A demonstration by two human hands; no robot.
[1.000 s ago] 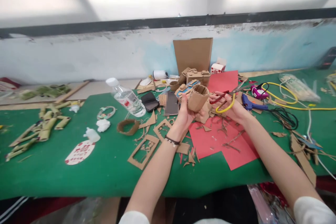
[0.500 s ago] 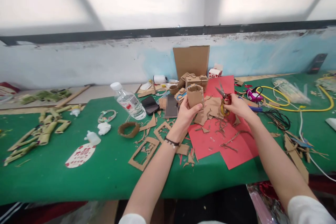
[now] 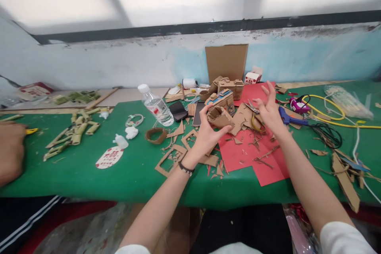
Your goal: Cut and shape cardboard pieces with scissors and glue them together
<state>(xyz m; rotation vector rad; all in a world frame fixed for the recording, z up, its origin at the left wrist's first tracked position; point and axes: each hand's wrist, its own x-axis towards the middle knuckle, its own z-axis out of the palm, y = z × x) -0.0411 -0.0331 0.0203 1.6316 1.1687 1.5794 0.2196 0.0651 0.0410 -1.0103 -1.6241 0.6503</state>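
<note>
My left hand (image 3: pixel 210 133) grips a small open-topped cardboard tube (image 3: pixel 224 119), its hollow end tilted toward me. My right hand (image 3: pixel 269 107) is raised with its fingers apart and holds nothing. Just beside and below it lie the scissors (image 3: pixel 256 121) with yellow in the handles, on cardboard scraps over red paper (image 3: pixel 242 158). Behind the tube stands a cardboard model camera (image 3: pixel 226 99) with blue on it, and another cardboard camera shape (image 3: pixel 235 87) sits farther back. A separate cardboard ring (image 3: pixel 156 135) rests to the left of my hand.
A water bottle (image 3: pixel 156 105) stands left of centre. A blue glue gun (image 3: pixel 290 118) lies to the right, near yellow cable (image 3: pixel 327 107). Bamboo pieces (image 3: pixel 79 131) are spread at left, where another person's hand (image 3: pixel 12 152) is near a yellow tool. Cardboard offcuts (image 3: pixel 345 182) lie at far right.
My right hand has let go of the scissors, which now lie on the scraps. The tube in my left hand has tipped over toward me. Another person's hand has come into view at left.
</note>
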